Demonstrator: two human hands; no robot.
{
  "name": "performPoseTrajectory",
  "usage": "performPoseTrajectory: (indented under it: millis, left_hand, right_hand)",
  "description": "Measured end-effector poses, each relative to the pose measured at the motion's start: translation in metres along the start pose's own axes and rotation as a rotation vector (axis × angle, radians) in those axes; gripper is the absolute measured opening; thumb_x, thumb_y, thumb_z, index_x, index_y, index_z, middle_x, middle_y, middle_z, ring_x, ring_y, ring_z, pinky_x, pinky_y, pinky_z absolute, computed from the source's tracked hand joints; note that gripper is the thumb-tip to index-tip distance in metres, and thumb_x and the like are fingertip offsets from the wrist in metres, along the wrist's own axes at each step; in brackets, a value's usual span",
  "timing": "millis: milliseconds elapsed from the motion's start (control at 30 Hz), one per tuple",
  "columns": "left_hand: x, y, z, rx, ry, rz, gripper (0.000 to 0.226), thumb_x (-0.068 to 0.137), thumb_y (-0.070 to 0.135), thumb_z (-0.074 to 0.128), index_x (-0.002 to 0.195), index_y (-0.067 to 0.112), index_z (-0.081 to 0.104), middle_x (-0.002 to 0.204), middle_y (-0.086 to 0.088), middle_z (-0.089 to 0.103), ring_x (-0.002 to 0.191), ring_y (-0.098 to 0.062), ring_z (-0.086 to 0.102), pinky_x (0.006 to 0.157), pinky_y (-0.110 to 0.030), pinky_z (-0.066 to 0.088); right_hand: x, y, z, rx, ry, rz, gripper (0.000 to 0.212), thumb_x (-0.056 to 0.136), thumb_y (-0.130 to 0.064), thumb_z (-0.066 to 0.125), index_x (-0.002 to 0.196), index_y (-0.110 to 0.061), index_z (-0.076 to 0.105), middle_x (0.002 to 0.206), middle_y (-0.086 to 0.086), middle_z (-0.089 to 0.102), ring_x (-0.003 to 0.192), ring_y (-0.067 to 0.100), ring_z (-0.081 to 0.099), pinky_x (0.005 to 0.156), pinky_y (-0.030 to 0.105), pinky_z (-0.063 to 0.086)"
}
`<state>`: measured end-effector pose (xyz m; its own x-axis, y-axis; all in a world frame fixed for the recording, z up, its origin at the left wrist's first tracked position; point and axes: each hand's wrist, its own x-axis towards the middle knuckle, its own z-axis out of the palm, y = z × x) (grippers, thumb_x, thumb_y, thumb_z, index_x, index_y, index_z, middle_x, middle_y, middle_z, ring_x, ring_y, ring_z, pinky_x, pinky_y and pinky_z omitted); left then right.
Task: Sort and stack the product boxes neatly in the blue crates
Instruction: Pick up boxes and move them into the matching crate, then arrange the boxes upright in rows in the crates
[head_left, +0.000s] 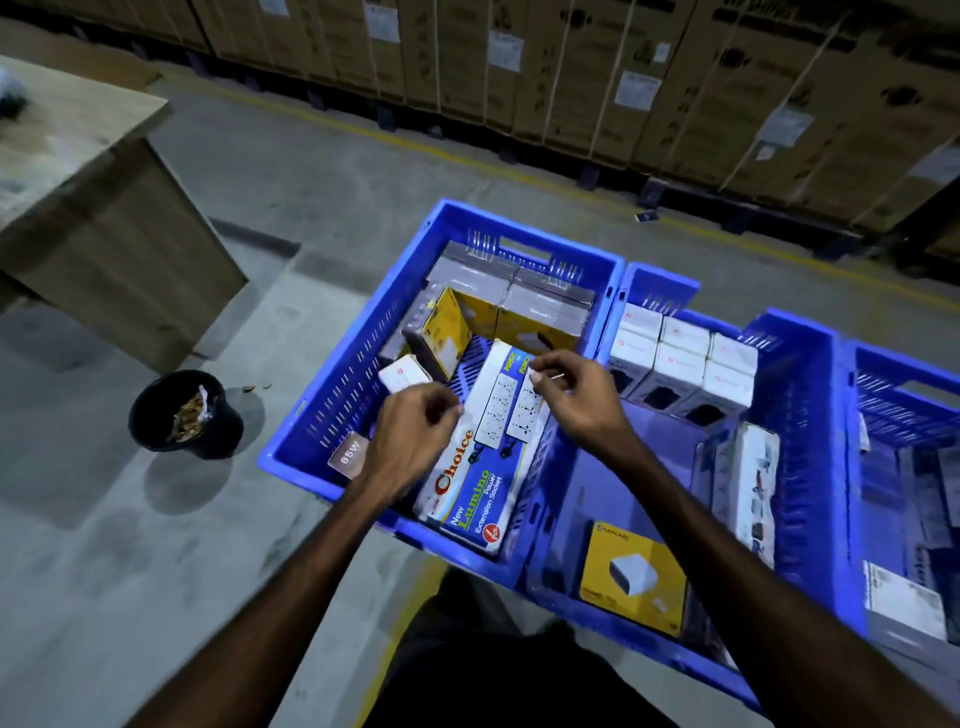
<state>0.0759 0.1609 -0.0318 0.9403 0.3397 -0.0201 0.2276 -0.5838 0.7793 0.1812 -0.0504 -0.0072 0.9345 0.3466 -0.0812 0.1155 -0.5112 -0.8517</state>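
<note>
A long white-and-blue extension-socket box (478, 483) lies slanted in the left blue crate (332, 400). My left hand (415, 441) hovers over the box's left edge with its fingers loosely curled and holding nothing. My right hand (576, 400) is at the box's far right corner with thumb and forefinger drawn together; whether they pinch the box is unclear. Also in this crate are grey boxes (545, 301) stacked at the back, yellow boxes (441, 332), a small white box (402, 376) and a "65W" box (350, 457).
The middle blue crate (800, 415) holds rows of small white boxes (675, 353), a yellow box (631, 577) and a tall white box (748, 488). A third crate (883, 384) sits to the right. A black bucket (184, 415), a wooden table (78, 171) and stacked cartons (623, 78) surround them.
</note>
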Motion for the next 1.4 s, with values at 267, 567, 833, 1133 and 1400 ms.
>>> performPoseTrajectory:
  millis: [267, 567, 833, 1133, 1400]
  left_hand:
    - [0.007, -0.019, 0.030, 0.288, -0.354, -0.179, 0.061, 0.087, 0.045, 0.081, 0.134, 0.011, 0.062, 0.137, -0.013, 0.067, 0.123, -0.031, 0.064, 0.096, -0.042, 0.053]
    - [0.030, -0.045, 0.053, -0.044, -0.513, -0.546, 0.036, 0.079, 0.024, 0.090, 0.105, 0.002, 0.078, 0.105, -0.012, 0.080, 0.093, -0.031, 0.077, 0.090, -0.042, 0.062]
    - [0.026, -0.027, 0.041, -0.192, -0.446, -0.689, 0.031, 0.080, 0.022, 0.090, 0.102, 0.005, 0.076, 0.098, -0.007, 0.080, 0.079, -0.022, 0.076, 0.070, -0.029, 0.059]
    - [0.013, 0.013, 0.020, -0.152, -0.204, -0.487, 0.046, 0.069, 0.044, 0.094, 0.098, 0.018, 0.069, 0.085, 0.000, 0.080, 0.072, -0.017, 0.079, 0.062, -0.032, 0.062]
    - [-0.018, 0.025, -0.017, -0.905, -0.050, -0.564, 0.035, 0.090, 0.024, 0.079, 0.111, -0.003, 0.075, 0.105, -0.027, 0.077, 0.073, -0.031, 0.078, 0.072, -0.044, 0.066]
  right_hand:
    - [-0.069, 0.017, -0.014, -0.031, -0.055, -0.069, 0.010, 0.098, -0.009, 0.068, 0.107, -0.010, 0.073, 0.087, -0.005, 0.072, 0.075, -0.003, 0.066, 0.071, 0.010, 0.048]
    - [-0.089, 0.023, -0.012, -0.073, -0.040, -0.195, 0.015, 0.096, -0.014, 0.069, 0.110, -0.012, 0.074, 0.104, -0.002, 0.075, 0.099, 0.008, 0.071, 0.094, 0.020, 0.055]
    - [-0.088, 0.023, -0.012, 0.168, -0.032, 0.002, 0.009, 0.097, -0.007, 0.070, 0.105, -0.008, 0.075, 0.100, -0.001, 0.077, 0.092, 0.004, 0.072, 0.087, 0.016, 0.053]
    - [-0.085, 0.024, -0.015, 0.220, -0.045, 0.047, 0.011, 0.098, -0.006, 0.069, 0.107, -0.002, 0.074, 0.100, 0.006, 0.076, 0.088, 0.002, 0.071, 0.084, 0.015, 0.052]
    - [-0.085, 0.010, -0.011, 0.269, -0.042, 0.089, 0.035, 0.094, -0.031, 0.075, 0.125, -0.021, 0.062, 0.120, -0.002, 0.070, 0.105, 0.009, 0.070, 0.095, 0.033, 0.056]
